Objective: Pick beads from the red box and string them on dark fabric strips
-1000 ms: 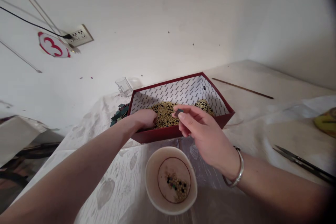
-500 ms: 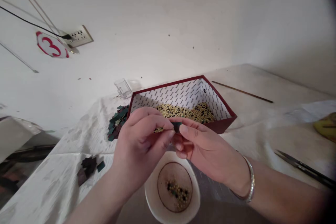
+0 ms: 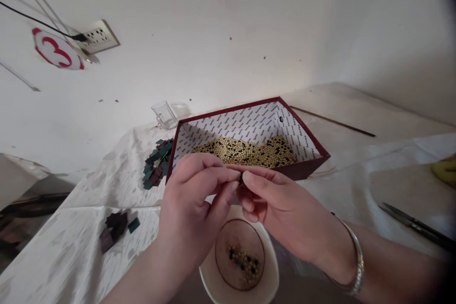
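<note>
Fingertips of my left hand and my right hand meet around a small dark piece, mostly hidden between them. Both hands are pinched closed on it. Just below them stands a white bowl with some gold and black beads inside. Behind the hands lies a dark red box with a printed white lining, holding a heap of gold and black beads. A bracelet circles my right wrist.
Dark green and brown square pieces are piled left of the box, with a smaller group nearer. A glass mug stands behind. Right are a thin stick, black scissors and a yellowish object. A socket is on the wall.
The dark green piece between my fingertips was flat and more visible; now only a small dark bit shows. The fingertips are closer together. The view has shifted slightly.
</note>
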Available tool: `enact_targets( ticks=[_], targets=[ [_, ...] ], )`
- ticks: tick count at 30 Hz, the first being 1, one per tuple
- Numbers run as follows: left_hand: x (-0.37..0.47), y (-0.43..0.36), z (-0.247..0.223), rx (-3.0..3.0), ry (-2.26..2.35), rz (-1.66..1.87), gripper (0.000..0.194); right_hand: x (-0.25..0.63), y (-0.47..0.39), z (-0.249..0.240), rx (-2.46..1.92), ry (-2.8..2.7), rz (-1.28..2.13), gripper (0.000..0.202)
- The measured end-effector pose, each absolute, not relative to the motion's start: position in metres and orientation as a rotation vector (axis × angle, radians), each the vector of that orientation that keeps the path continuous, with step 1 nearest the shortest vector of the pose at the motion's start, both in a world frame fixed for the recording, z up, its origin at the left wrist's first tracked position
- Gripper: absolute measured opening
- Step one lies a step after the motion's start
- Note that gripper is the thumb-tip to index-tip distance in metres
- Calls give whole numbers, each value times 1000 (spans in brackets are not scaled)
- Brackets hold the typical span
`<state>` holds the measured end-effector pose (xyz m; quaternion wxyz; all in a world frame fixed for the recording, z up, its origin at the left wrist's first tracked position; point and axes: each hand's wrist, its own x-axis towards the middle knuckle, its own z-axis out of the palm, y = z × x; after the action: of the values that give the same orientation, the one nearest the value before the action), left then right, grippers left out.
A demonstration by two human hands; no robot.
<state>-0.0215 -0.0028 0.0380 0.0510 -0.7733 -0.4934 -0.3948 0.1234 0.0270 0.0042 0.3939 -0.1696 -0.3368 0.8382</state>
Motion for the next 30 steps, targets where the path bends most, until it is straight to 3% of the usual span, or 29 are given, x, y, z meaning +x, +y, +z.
enact_targets(
  ticks=[22, 30],
  targets=[
    [-16, -7, 38, -2257, -1410, -1053, 5, 124, 14, 19, -773, -1152, 1917, 28],
    [-17, -7, 36, -2241, -1456, -1004, 7, 122, 17, 15, -851, -1180, 1840, 17]
  ],
)
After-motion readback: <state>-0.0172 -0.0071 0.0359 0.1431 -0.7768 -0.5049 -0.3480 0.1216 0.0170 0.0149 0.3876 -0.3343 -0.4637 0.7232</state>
